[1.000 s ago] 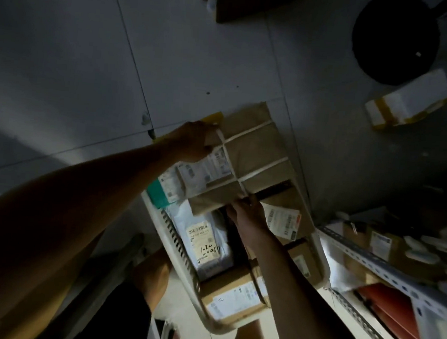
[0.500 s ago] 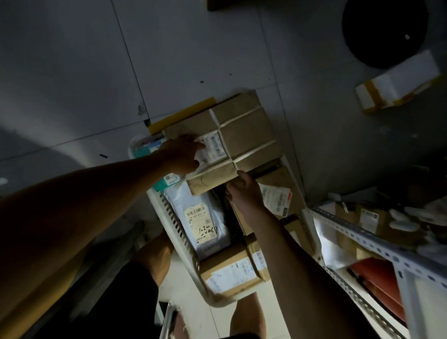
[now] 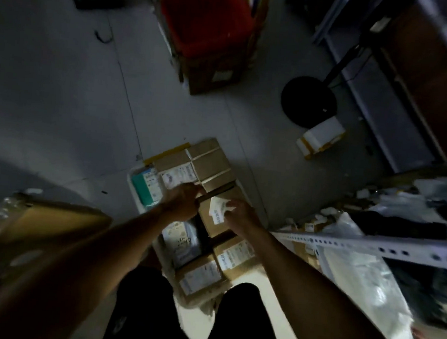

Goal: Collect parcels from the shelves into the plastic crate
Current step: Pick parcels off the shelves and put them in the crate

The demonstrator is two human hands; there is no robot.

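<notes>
Left hand: my left hand (image 3: pixel 184 198) is down at the near edge of the big box (image 3: pixel 194 165), fingers curled; looks like it's pressing or gripping that edge, but honestly I can't tell which, too dark and smeared.

Right hand: my right hand (image 3: pixel 240 216) sits on a smaller box (image 3: pixel 214 222), fingertips touching its white label (image 3: pixel 218 209). Gripping or just resting, can't tell.

Big box vs hands: lies just beyond both hands, at the far end of the crate (image 3: pixel 135 186), on top of the other stuff in there.

Big box look: brown cardboard, pale tape strips crossing it, a white shipping label on the left half by my left hand.

Rest of the crate: white plastic, packed full. A teal packet (image 3: pixel 143 189) at the left wall, a grey mailer bag (image 3: pixel 183 242) under my left wrist, two more labelled brown boxes at the near end, between my arms.

Outward: grey tiled floor (image 3: pixel 63 89); a white-and-yellow parcel (image 3: pixel 321 137) lying loose on it, well apart from the crate, next to a black round base (image 3: pixel 308 101). Metal shelf rail (image 3: pixel 371 246) on the right with bags and packets piled behind it.

Hard to see: everything is dim and motion-blurred, label text unreadable. Crate's right wall is hidden by the boxes and my right arm. The shelf contents are mostly a dark mush.
</notes>
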